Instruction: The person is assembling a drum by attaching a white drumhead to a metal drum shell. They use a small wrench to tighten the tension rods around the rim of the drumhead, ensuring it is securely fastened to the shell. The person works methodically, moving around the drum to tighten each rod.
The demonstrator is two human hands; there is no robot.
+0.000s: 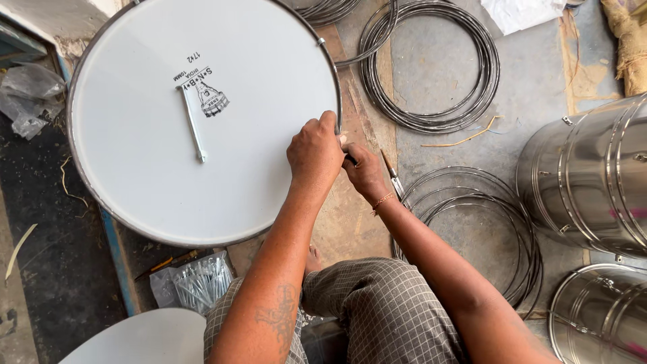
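On the floor, a long silver metal rod (191,123) lies loose near the middle of the large round white drum head (168,141); keep it from rolling. At the drum's right edge your left hand (315,154) is clenched over the thin metal rim hoop (335,101); press it flat there. Your right hand (364,170), just beside it, is closed around a small dark tool; its tip is hidden. Work close to the rim. Dark wire rings (431,67) lie further right.
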